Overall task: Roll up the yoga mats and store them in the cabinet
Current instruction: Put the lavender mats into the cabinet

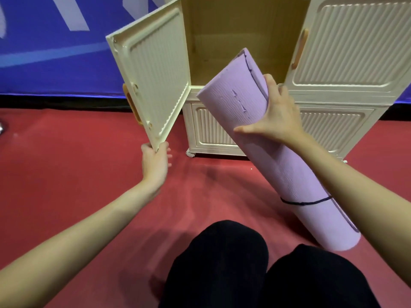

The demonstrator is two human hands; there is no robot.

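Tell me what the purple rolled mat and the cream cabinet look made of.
Purple rolled yoga mat: likely soft foam, matte, with fine wavy texture and small gouges torn in its surface. Cream cabinet: seemingly moulded plastic, slightly glossy, with ribbed door panels and rounded edges.

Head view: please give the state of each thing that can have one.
Purple yoga mat: rolled, tied, tilted toward the cabinet.
Left cabinet door: open.
Right cabinet door: open.
Upper compartment: empty.
Left hand: holds left door's corner.
Right hand: grips mat.
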